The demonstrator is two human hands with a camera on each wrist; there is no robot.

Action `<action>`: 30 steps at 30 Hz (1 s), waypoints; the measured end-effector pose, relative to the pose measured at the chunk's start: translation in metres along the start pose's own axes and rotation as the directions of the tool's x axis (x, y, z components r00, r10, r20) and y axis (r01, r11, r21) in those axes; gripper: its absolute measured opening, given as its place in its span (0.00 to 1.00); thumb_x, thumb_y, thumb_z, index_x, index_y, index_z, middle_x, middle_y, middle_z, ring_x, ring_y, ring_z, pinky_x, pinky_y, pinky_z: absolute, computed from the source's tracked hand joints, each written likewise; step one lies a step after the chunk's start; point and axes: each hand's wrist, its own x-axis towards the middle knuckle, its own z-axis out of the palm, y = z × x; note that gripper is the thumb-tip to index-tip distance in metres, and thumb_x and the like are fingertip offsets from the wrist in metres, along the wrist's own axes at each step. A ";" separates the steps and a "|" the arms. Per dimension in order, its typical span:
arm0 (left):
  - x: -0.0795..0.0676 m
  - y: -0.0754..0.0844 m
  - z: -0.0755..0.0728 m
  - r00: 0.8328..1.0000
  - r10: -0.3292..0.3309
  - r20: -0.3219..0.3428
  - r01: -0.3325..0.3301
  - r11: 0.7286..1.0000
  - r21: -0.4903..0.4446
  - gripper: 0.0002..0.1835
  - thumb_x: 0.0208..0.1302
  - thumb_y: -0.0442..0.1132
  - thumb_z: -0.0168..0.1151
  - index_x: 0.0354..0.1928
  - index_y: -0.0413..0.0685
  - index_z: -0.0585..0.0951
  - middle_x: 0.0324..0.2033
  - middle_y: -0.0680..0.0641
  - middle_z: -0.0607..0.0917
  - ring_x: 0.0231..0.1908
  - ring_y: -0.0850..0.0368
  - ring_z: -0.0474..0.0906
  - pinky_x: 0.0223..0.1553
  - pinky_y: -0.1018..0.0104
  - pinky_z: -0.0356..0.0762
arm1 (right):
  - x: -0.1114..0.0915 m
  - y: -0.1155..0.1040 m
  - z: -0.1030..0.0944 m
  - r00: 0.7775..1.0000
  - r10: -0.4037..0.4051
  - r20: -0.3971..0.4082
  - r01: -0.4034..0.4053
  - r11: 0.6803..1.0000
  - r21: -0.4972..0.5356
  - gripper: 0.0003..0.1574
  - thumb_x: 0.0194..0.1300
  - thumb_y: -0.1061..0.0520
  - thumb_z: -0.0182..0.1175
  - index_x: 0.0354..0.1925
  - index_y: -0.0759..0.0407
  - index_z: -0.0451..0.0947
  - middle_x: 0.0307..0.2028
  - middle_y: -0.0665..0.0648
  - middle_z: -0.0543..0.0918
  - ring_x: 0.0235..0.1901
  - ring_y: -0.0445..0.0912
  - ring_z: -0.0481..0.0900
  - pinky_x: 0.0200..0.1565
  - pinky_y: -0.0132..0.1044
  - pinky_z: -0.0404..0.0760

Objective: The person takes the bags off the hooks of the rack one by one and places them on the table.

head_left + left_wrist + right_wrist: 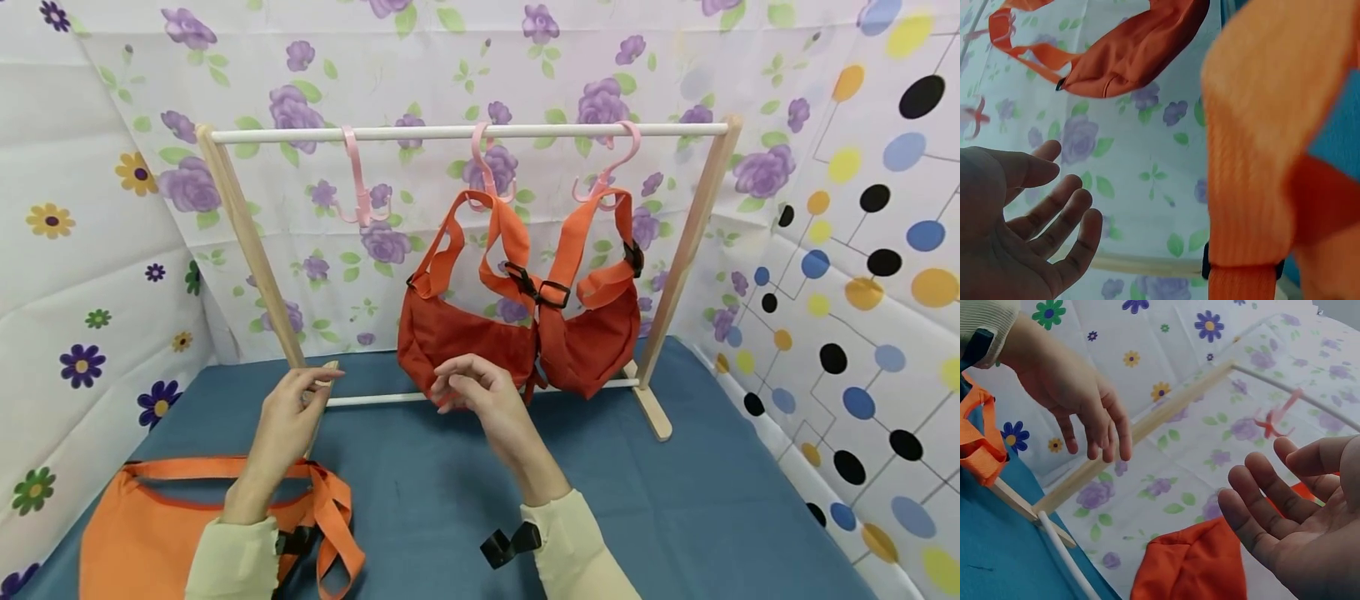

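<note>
My left hand (pixel 288 417) hovers above the strap end of an orange shoulder bag (pixel 142 533) lying at the table's front left. Its fingers are loosely bent and hold nothing, as the left wrist view confirms. In front of the hanging bags is my right hand (pixel 491 404), fingers relaxed with nothing between them; it overlaps the lower part of the left hanging bag (pixel 457 333) in the head view. That red-orange bag and a second one (pixel 600 337) hang by their straps from pink hooks (pixel 483 162) on the rack. Another pink hook (pixel 358 179) at the left carries no bag.
The rack has a white top rail (pixel 420 132), wooden side posts (pixel 247 242) and a white lower bar (pixel 375 400). It stands on a blue cloth (pixel 675 517). Patterned sheets (pixel 862 275) enclose the back and both sides. Black wrist mounts sit by both sleeves.
</note>
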 end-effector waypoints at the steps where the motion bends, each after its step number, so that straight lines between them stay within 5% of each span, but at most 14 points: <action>1: 0.000 0.001 0.001 1.000 0.002 0.010 -0.002 1.000 -0.004 0.15 0.82 0.36 0.51 0.60 0.45 0.84 0.54 0.39 0.80 0.48 0.45 0.79 0.42 0.52 0.79 | 0.000 -0.001 -0.001 1.000 -0.002 -0.004 0.002 1.000 -0.002 0.15 0.80 0.60 0.55 0.53 0.72 0.79 0.41 0.66 0.85 0.40 0.55 0.86 0.48 0.46 0.86; 10: 0.001 0.006 0.010 0.999 0.019 0.048 -0.018 1.000 -0.021 0.14 0.81 0.33 0.52 0.59 0.45 0.84 0.53 0.38 0.81 0.50 0.44 0.79 0.45 0.47 0.81 | -0.004 -0.019 -0.011 0.999 -0.015 -0.038 0.016 1.000 0.015 0.15 0.80 0.60 0.55 0.54 0.71 0.79 0.43 0.59 0.85 0.46 0.63 0.84 0.48 0.46 0.86; 17: 0.008 0.015 0.017 0.995 0.034 0.095 -0.030 0.999 -0.045 0.15 0.80 0.32 0.52 0.58 0.48 0.85 0.55 0.41 0.80 0.52 0.44 0.79 0.46 0.47 0.81 | -0.005 -0.026 -0.026 0.999 -0.028 -0.042 0.026 0.999 -0.046 0.16 0.80 0.59 0.54 0.55 0.71 0.78 0.44 0.61 0.85 0.44 0.58 0.85 0.50 0.52 0.85; 30: 0.018 0.042 0.026 0.992 0.093 0.087 -0.087 0.994 -0.070 0.16 0.80 0.32 0.51 0.58 0.51 0.86 0.55 0.46 0.82 0.50 0.48 0.77 0.43 0.53 0.77 | 0.002 -0.043 -0.055 0.997 -0.045 -0.060 0.033 0.982 -0.188 0.14 0.80 0.61 0.53 0.54 0.70 0.79 0.43 0.65 0.83 0.38 0.53 0.85 0.45 0.56 0.86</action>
